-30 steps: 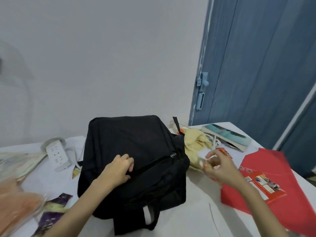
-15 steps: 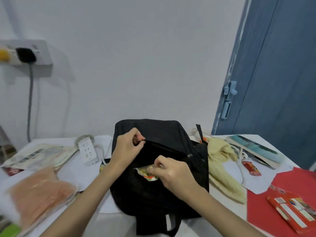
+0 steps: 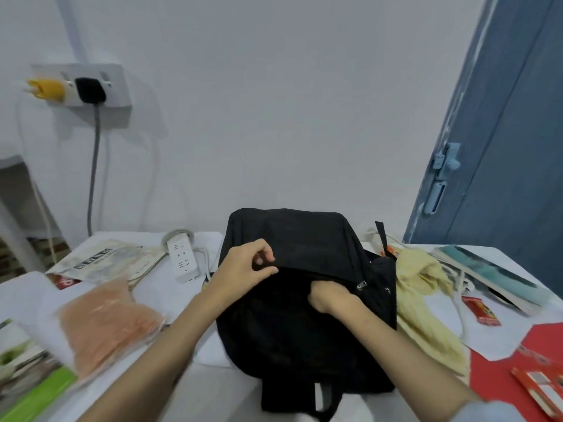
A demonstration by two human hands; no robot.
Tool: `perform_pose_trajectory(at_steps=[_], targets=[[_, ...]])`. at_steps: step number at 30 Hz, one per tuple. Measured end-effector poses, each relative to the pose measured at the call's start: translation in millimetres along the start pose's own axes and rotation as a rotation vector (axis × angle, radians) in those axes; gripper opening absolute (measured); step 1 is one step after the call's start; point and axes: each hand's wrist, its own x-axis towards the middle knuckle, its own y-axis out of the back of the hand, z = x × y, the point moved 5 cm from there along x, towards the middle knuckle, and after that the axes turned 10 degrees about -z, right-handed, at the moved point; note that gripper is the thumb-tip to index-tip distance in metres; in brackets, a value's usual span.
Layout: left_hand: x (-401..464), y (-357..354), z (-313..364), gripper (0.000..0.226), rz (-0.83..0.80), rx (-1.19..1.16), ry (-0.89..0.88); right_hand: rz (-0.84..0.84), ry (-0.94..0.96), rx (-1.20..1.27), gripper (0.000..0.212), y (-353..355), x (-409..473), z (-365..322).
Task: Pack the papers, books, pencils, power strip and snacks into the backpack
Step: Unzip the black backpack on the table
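A black backpack (image 3: 292, 239) lies on the white table (image 3: 219, 388) in the middle of the view. My left hand (image 3: 243, 266) pinches the upper edge of its front pocket opening and holds it up. The fingers of my right hand (image 3: 330, 295) are inside that pocket and hidden, so I cannot see what they hold. A white power strip (image 3: 182, 260) lies left of the bag. A red snack packet (image 3: 479, 310) lies to the right, near a teal book (image 3: 490, 272). Papers (image 3: 106, 260) lie at the far left.
A clear bag of orange snacks (image 3: 103, 324) and green-edged books (image 3: 36, 391) sit at the left front. Right of the backpack are a yellow cloth (image 3: 426, 300), a white cable (image 3: 460, 315) and a red folder (image 3: 502, 379). A blue door (image 3: 502, 147) stands behind.
My right hand carried a small snack packet from the right of the table to the backpack's front pocket and has pushed into it. My left hand rose to hold the pocket edge open.
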Motion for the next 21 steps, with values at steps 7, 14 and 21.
perform_pose_trajectory(at_steps=[7,14,21], targets=[[-61.5,52.4,-72.5,0.013,-0.072,0.149,0.441,0.355,0.208,0.126,0.011,24.2,-49.5,5.5],[-106.2,37.6,-86.1,0.068,-0.581,0.528,0.809,0.339,0.171,0.099,0.043,24.8,-35.5,15.2],[-119.0,30.6,-79.2,0.046,-0.592,0.730,0.803,0.339,0.208,0.278,0.018,26.9,-25.9,22.7]])
